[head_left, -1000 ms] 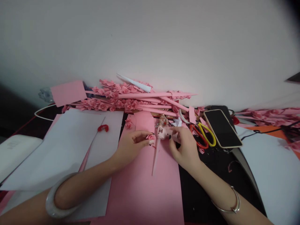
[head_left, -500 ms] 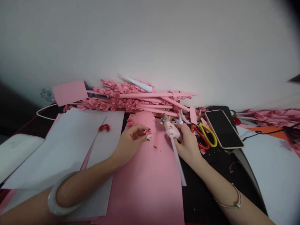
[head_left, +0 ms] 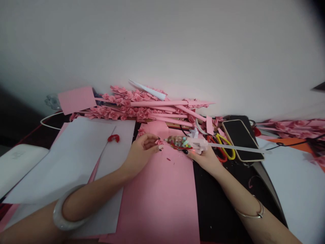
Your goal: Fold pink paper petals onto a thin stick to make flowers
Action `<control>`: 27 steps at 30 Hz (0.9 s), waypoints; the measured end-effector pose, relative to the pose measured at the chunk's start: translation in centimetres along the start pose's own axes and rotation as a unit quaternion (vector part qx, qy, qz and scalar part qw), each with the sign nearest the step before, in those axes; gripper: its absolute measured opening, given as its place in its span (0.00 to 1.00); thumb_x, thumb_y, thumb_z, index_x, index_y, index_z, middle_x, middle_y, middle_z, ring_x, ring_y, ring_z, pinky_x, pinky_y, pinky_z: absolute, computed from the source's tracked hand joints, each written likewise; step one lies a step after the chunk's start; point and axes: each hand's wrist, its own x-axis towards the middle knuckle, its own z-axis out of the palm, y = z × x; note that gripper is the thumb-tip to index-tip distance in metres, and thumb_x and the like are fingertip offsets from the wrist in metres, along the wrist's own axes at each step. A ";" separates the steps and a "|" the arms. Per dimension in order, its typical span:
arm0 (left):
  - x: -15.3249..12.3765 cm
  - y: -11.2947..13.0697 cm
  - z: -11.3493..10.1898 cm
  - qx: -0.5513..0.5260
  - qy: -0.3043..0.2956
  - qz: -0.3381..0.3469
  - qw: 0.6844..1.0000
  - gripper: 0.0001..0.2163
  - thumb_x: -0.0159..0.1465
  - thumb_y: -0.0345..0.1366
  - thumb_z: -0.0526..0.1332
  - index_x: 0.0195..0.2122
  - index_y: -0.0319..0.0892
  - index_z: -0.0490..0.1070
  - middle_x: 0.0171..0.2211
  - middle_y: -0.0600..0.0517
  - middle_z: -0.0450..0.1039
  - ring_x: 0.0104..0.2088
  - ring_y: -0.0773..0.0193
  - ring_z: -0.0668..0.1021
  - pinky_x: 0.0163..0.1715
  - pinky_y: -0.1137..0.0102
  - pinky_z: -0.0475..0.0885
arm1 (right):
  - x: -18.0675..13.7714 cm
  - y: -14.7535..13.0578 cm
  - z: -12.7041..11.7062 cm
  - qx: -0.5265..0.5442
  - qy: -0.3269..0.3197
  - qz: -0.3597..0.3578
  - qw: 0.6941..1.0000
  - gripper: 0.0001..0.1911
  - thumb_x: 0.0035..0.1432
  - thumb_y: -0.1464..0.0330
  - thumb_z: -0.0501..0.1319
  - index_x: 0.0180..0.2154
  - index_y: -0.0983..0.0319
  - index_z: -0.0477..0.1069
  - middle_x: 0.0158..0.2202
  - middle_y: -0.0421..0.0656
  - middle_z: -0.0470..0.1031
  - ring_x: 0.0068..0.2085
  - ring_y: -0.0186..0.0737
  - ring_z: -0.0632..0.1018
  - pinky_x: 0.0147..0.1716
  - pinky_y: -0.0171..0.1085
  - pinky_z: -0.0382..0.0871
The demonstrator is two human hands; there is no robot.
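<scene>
Left hand point(head_left: 141, 151) pinches a small paper flower point(head_left: 158, 142) above the pink sheet point(head_left: 159, 196), toward the back edge of the worktop point(head_left: 212, 206). Right hand point(head_left: 207, 160), apart from the left, grips glue gun point(head_left: 189, 144), nozzle point(head_left: 166, 139) aimed at flower; contact unclear. Glue stick point(head_left: 233, 147) juts toward right edge. Looks like gluing step; next move likely calls for steady pinch, nozzle lined up, clear of left hand.
</scene>
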 end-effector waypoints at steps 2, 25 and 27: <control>0.0 0.1 0.0 -0.010 0.000 -0.004 1.000 0.12 0.52 0.31 0.66 0.36 0.39 0.66 0.34 0.52 0.72 0.37 0.65 0.76 0.40 0.67 0.72 | -0.1 -0.2 0.0 -0.009 -0.005 -0.003 1.000 0.12 0.53 0.67 0.62 0.42 0.61 0.73 0.39 0.46 0.78 0.40 0.45 0.78 0.40 0.41 0.73; -0.3 0.1 0.1 0.032 0.009 0.029 0.999 0.10 0.51 0.30 0.66 0.34 0.39 0.67 0.32 0.53 0.71 0.34 0.66 0.76 0.38 0.68 0.71 | -0.2 -0.4 -0.1 -0.070 -0.035 -0.018 0.997 0.12 0.55 0.69 0.60 0.43 0.62 0.72 0.39 0.47 0.78 0.39 0.46 0.78 0.38 0.42 0.73; -0.3 0.1 0.1 0.035 0.009 0.029 0.999 0.10 0.51 0.30 0.66 0.34 0.39 0.67 0.32 0.53 0.71 0.34 0.66 0.76 0.38 0.68 0.71 | -0.1 -0.4 -0.1 -0.068 -0.035 -0.015 0.997 0.12 0.55 0.69 0.60 0.43 0.63 0.72 0.39 0.47 0.78 0.39 0.46 0.78 0.38 0.42 0.73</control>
